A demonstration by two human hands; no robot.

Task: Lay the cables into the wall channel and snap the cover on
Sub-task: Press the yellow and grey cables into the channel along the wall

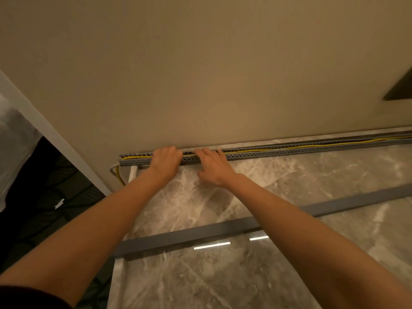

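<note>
A: Where are the cables?
B: The yellow cable lies inside the channel.
A: The hands?
B: Left hand curled over it, right hand spread, fingertips inside. The cover lies well apart.

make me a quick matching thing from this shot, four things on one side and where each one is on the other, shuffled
Things:
1. yellow cable
2. gray cover strip
3. left hand
4. slotted channel

Places:
A. lying loose on the marble floor, apart from the wall
B. along the foot of the wall
C. inside the channel, one end hanging out at the left
D. on the channel near its left end

Pairs: 1-C, 2-A, 3-D, 4-B
</note>
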